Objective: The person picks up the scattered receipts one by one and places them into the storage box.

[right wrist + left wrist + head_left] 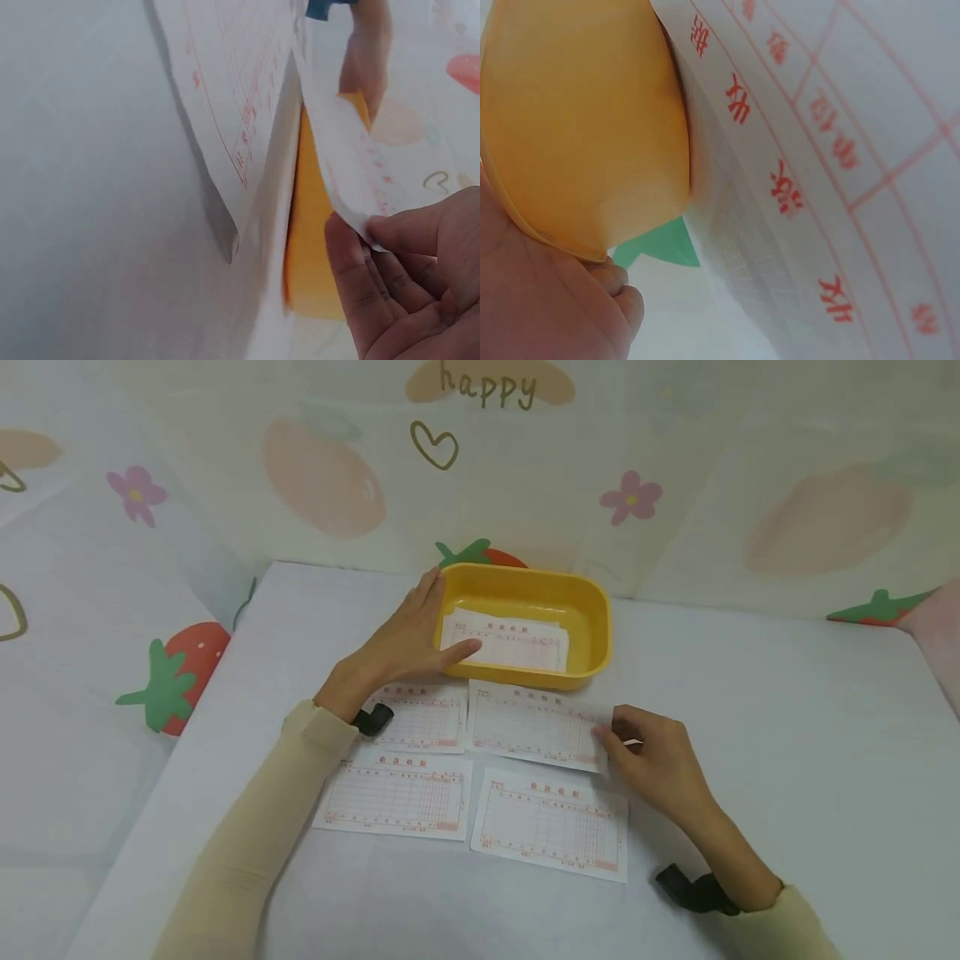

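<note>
Partly hidden slip (423,727), just below the left hand (405,633): left end behind the left sleeve (255,835) and black band (374,720). Stack (510,650), right of that hand: sheet count indeterminable. Pinched slip (536,727), at the right hand (663,758): fine print too small to read. Right sleeve (783,931): cut off below.

the tabletop (780,752) is white. a yellow tray (517,677) stands on it near the far edge; in front lie a back-left sheet (426,724), a front-left sheet (393,797) and a front-right sheet (551,825), all printed in red.
</note>
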Action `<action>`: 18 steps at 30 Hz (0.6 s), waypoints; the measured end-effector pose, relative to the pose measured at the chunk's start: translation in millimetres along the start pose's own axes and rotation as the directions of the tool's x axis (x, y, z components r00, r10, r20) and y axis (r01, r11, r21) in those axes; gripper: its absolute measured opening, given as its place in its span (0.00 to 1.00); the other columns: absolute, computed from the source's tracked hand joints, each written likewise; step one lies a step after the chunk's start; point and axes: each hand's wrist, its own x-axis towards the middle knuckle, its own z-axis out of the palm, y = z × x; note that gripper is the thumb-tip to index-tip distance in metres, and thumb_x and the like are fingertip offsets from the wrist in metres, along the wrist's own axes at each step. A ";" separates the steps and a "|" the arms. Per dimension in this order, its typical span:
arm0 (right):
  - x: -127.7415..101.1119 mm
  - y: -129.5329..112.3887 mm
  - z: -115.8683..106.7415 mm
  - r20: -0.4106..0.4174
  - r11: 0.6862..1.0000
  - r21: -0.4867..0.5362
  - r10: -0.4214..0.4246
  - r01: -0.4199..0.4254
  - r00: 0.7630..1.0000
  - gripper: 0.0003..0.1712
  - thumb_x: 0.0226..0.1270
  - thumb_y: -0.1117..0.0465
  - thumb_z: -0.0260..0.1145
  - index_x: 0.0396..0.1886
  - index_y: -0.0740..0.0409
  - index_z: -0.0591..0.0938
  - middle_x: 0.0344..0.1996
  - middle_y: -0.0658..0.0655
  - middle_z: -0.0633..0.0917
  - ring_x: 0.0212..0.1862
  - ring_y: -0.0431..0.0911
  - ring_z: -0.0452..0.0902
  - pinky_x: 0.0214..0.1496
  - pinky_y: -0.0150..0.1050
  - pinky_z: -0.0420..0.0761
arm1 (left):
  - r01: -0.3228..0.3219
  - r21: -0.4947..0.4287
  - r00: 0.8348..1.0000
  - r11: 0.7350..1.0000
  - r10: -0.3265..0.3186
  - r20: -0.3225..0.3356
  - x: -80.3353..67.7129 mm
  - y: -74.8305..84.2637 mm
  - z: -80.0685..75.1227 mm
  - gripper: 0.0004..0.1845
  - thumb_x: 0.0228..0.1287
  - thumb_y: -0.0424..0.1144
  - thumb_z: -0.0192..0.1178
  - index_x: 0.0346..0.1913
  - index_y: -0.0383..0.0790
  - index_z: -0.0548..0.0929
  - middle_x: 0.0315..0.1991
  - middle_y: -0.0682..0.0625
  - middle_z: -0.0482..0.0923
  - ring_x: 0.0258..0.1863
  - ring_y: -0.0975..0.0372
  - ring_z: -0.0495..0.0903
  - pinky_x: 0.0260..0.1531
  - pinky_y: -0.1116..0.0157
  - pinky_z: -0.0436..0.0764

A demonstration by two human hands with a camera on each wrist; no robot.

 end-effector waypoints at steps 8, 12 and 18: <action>13.8 -1.4 -18.3 0.063 0.986 0.082 0.140 -0.145 0.988 0.11 0.74 0.61 0.71 0.50 0.61 0.90 0.47 0.60 0.92 0.47 0.50 0.90 0.46 0.30 0.89 | 0.000 0.010 1.000 1.000 0.000 -0.001 3.3 -1.3 -6.0 0.65 0.69 0.72 0.55 0.86 0.38 0.28 0.88 0.44 0.24 0.89 0.47 0.36 0.88 0.47 0.46; 19.8 -0.8 -29.8 0.105 0.954 0.182 0.221 -0.237 0.970 0.16 0.75 0.57 0.71 0.55 0.62 0.87 0.50 0.63 0.90 0.44 0.43 0.90 0.45 0.31 0.90 | 0.002 -0.015 1.000 1.000 -0.002 -0.014 3.7 -0.8 -5.3 0.65 0.68 0.72 0.57 0.86 0.40 0.30 0.89 0.45 0.26 0.89 0.47 0.39 0.87 0.46 0.49; 31.3 3.1 -44.0 0.114 0.920 0.250 0.280 -0.300 0.953 0.21 0.77 0.53 0.69 0.58 0.64 0.81 0.52 0.60 0.86 0.41 0.36 0.88 0.47 0.31 0.90 | 0.007 -0.026 1.000 1.000 -0.007 -0.003 2.3 -1.0 0.1 0.65 0.68 0.73 0.56 0.86 0.40 0.30 0.89 0.45 0.25 0.89 0.49 0.38 0.87 0.47 0.49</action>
